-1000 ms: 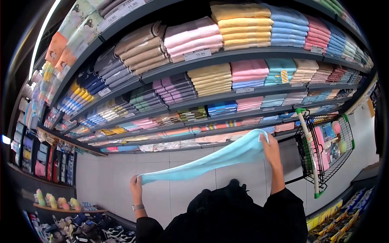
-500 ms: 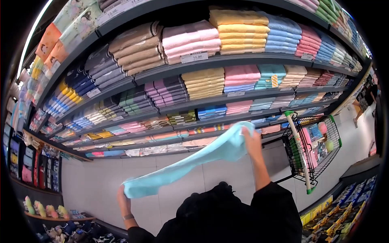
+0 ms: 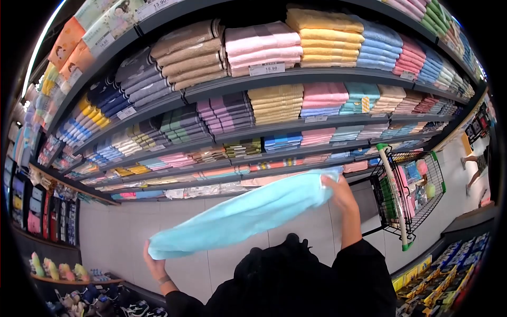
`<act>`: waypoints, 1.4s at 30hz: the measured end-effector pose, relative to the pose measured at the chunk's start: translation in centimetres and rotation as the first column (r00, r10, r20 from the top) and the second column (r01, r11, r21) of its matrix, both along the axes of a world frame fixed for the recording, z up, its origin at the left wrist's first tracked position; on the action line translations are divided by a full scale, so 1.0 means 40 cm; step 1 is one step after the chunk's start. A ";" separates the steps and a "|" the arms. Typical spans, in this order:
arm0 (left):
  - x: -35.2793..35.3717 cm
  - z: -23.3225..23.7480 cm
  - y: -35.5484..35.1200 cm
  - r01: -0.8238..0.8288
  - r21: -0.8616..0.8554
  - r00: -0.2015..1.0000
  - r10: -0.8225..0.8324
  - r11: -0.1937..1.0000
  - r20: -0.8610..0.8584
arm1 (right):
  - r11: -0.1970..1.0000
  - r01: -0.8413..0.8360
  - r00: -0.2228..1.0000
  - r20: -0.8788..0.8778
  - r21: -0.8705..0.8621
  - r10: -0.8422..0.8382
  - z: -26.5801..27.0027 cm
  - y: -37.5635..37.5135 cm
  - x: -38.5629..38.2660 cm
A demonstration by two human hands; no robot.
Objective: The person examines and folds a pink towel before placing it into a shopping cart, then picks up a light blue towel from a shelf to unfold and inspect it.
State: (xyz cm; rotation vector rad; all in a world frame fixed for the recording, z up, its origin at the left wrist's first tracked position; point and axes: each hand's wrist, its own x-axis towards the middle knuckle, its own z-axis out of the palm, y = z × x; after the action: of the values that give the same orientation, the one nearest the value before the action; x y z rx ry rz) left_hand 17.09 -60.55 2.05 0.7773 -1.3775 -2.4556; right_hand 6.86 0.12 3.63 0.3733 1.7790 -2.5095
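A light turquoise towel (image 3: 243, 214) is stretched out in the air between my two hands, over the tiled floor. My left hand (image 3: 154, 261) is closed on its lower left end. At its upper right end, my right hand (image 3: 340, 191) grips the corner, thumb and fingers pressed together. The towel hangs in soft folds and sags a little along its lower edge. Behind it, the lowest shelf with folded towels is partly hidden.
Shelves of folded towels curve across the front, among them a pink stack (image 3: 264, 45) and a yellow stack (image 3: 327, 45). A shopping cart (image 3: 404, 195) with goods stands at the right. Slippers (image 3: 90, 304) lie at the lower left. Another person's legs (image 3: 475, 171) show at far right.
The towel has opened out wider and its right end has dropped slightly. Both hands still hold it; my left hand has shifted left, my right hand right and down.
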 end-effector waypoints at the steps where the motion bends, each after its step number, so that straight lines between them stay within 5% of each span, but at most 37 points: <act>1: 0.005 -0.011 -0.024 0.015 -0.038 1.000 -0.015 0.999 -0.015 | 0.998 0.049 0.997 0.054 0.032 -0.051 -0.030 0.012 -0.023; 4: -0.037 -0.020 -0.019 0.003 0.016 0.998 -0.004 1.000 0.066 | 0.776 0.032 0.999 -0.020 0.629 -0.025 -0.098 0.002 -0.072; 9: -0.027 -0.041 0.027 0.087 -0.021 0.986 -0.083 0.996 0.146 | 0.762 0.053 0.994 -0.109 0.645 0.024 -0.097 -0.058 -0.048; 18: -0.060 0.055 0.276 0.242 -0.083 0.969 -0.238 0.967 0.062 | 0.830 -0.015 0.993 -0.092 0.557 0.080 -0.090 -0.232 -0.014; 22: -0.094 0.096 0.469 0.504 -0.272 0.864 -0.480 0.820 0.152 | 0.816 -0.101 0.947 -0.198 0.569 0.255 -0.116 -0.390 0.028; 25: -0.113 0.085 0.590 0.596 -0.387 0.798 -0.572 0.704 0.188 | 0.885 -0.272 0.931 -0.128 0.379 0.341 -0.082 -0.482 0.092; 29: -0.102 0.049 0.643 0.589 -0.566 0.757 -0.639 0.577 0.137 | 0.894 -0.417 0.891 -0.125 0.161 0.438 -0.043 -0.489 0.124; 32: -0.092 0.073 0.655 0.501 -0.584 0.773 -0.634 0.639 -0.030 | 0.883 -0.463 0.885 -0.006 0.074 0.465 -0.005 -0.460 0.125; 35: -0.084 0.095 0.656 0.547 -0.482 0.733 -0.670 0.684 -0.120 | 0.900 -0.435 0.897 -0.077 0.019 0.435 -0.028 -0.465 0.132; 38: -0.074 0.115 0.671 0.544 -0.543 0.743 -0.668 0.640 -0.044 | 0.887 -0.457 0.889 -0.024 -0.070 0.457 -0.024 -0.466 0.135; 42: -0.076 0.110 0.654 0.470 -0.813 0.712 -0.692 0.343 0.120 | 0.877 -0.481 0.877 -0.019 -0.017 0.481 -0.030 -0.469 0.139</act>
State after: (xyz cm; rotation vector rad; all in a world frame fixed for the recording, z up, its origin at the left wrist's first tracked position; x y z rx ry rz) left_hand 14.06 -34.40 6.47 -0.3420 -2.6797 -1.7334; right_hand 12.42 -18.64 2.41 -0.0873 1.5974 -2.1747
